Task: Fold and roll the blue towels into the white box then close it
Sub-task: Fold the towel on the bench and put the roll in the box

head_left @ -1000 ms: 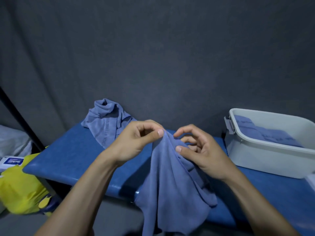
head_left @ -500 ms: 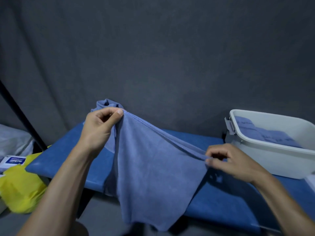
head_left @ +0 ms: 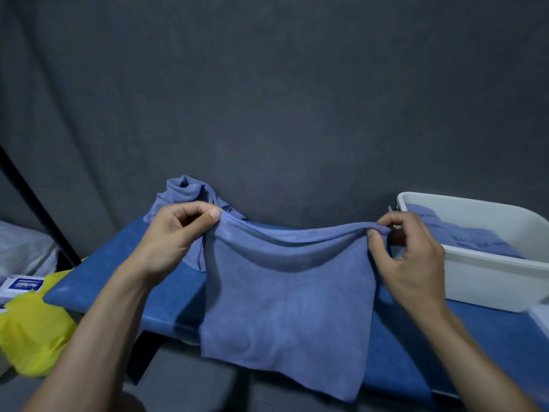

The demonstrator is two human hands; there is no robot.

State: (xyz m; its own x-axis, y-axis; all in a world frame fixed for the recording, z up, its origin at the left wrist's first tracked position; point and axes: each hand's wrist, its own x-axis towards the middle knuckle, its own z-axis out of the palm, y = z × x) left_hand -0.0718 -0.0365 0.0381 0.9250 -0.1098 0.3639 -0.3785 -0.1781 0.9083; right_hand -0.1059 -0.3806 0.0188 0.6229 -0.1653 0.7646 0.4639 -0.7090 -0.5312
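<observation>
Cloth is what the person handles here, and it behaves as cloth does: soft, light and limp, with no stiffness of its own. At the far left, off the table, sit a yellow bag (head_left: 35,331) and a small white packet (head_left: 22,285). On the blue table (head_left: 98,281), toward its back edge, a crumpled pile of towels (head_left: 182,193) waits its turn. Just in front of it, the left hand (head_left: 175,236) pinches one top corner of the held towel (head_left: 285,295) between thumb and curled fingers. The towel's hemmed top edge sags in a shallow curve between the two grips, and the rest hangs flat below them, draping past the table's front edge. The right hand (head_left: 407,260) pinches the opposite top corner, thumb in front and fingers curled behind.

Judging by that sag, corners are the right place to hold such a fabric; a grip mid-edge would likely let it bunch. It looks unlikely to slip or to be harmed by a firm pinch. At the far right stands the white box (head_left: 487,281), open, with folded towels (head_left: 463,236) already lying inside.
</observation>
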